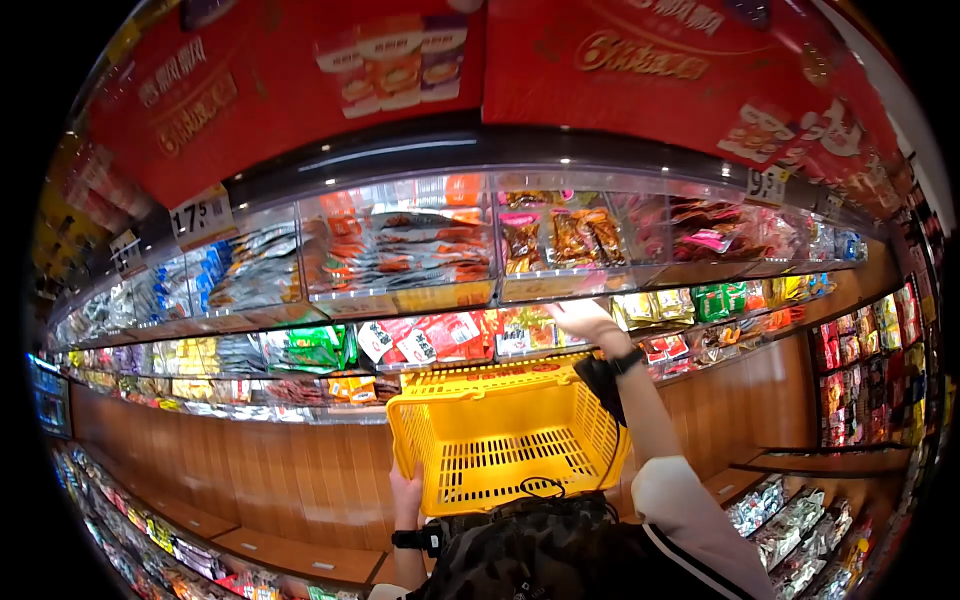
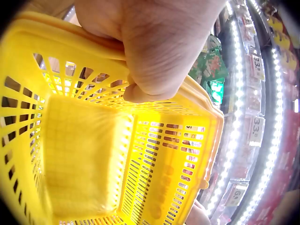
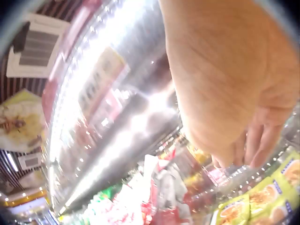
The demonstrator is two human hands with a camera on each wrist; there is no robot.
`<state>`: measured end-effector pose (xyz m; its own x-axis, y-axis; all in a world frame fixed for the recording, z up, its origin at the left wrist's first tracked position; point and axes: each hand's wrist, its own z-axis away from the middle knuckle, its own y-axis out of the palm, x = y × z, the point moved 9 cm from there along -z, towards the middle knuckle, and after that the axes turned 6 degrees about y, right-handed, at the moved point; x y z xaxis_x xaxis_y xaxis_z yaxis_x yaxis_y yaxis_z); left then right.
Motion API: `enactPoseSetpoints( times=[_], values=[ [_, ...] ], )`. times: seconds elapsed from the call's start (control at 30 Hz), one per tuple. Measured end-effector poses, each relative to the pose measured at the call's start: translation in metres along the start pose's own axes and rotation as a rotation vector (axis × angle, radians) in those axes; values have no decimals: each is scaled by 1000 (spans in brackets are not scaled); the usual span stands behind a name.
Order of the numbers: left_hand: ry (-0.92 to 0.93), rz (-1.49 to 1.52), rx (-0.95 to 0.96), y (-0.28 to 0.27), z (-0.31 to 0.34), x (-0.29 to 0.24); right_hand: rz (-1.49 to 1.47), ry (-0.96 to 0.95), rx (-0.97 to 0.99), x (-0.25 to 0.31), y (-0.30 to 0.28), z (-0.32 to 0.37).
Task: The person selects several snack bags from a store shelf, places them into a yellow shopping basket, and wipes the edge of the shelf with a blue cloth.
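Observation:
My left hand [image 1: 405, 490] grips the left rim of a yellow plastic shopping basket [image 1: 490, 412], thumb side curled over the edge in the left wrist view. The slotted floor and walls of the basket show there. My right hand [image 1: 585, 322] reaches over the second shelf tier, below the clear upper bins, with its fingers pointing into a bin. In the right wrist view its loosely bent fingers [image 3: 255, 143] hang over the bin, partly hidden behind the palm. Near it lie yellow-green snack packets [image 3: 255, 201] and red-and-white packets [image 1: 435, 338].
Clear upper bins [image 1: 400, 290] of wrapped snacks stretch across, with price cards [image 1: 203, 218] on their edge. Red display boxes [image 1: 600, 75] stand above. Brown wooden panelling [image 1: 290, 465] lies below the shelves. Hanging packets [image 1: 850, 370] fill the right-hand rack.

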<state>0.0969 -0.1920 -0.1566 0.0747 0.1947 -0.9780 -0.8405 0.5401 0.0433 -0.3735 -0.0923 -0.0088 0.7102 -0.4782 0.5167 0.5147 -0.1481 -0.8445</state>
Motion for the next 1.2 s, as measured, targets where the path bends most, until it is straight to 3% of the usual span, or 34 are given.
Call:
enactPoseSetpoints(
  times=[0.03, 0.07, 0.1, 0.13, 0.17, 0.23, 0.27, 0.33, 0.4, 0.43, 0.57, 0.77, 0.87, 1.03, 1.2],
  values=[
    [15, 12, 4, -1, 0, 2, -141, 27, 5, 17, -18, 30],
    [29, 25, 7, 1, -2, 2, -528, 0, 8, 48, -41, 65],
    [15, 11, 9, 3, -2, -4, -771, 38, 74, 37, -43, 94],
    [26, 12, 16, 5, -4, -3, -1012, 164, -2, 47, -62, 127],
    [49, -5, 1, 3, -6, -2, -1032, 192, -188, 22, -65, 153],
    [86, -22, -8, 3, -5, -5, -995, 292, -571, -49, -52, 205],
    [76, -45, -24, 2, -4, -5, -998, 280, -585, -61, -40, 222],
    [91, -67, -37, 4, -4, -13, -394, 445, -657, -82, -21, 257],
    [115, -141, -50, 6, -3, -23, -732, 419, -530, -117, 46, 252],
    [106, -170, -58, 5, -3, -25, -622, 570, -430, -127, 64, 260],
    [78, -184, -55, -3, -8, -9, -747, 513, -517, -108, 56, 240],
    [131, -148, -71, 0, -11, -14, -539, 499, -722, -92, 33, 244],
    [106, -128, -72, -3, -12, -7, -597, 504, -689, -98, 40, 241],
    [146, -114, -49, -11, -25, 10, -435, 493, -670, -115, 51, 231],
    [76, -92, -31, -1, -9, -18, -579, 473, -672, -109, 48, 235]
  ],
)
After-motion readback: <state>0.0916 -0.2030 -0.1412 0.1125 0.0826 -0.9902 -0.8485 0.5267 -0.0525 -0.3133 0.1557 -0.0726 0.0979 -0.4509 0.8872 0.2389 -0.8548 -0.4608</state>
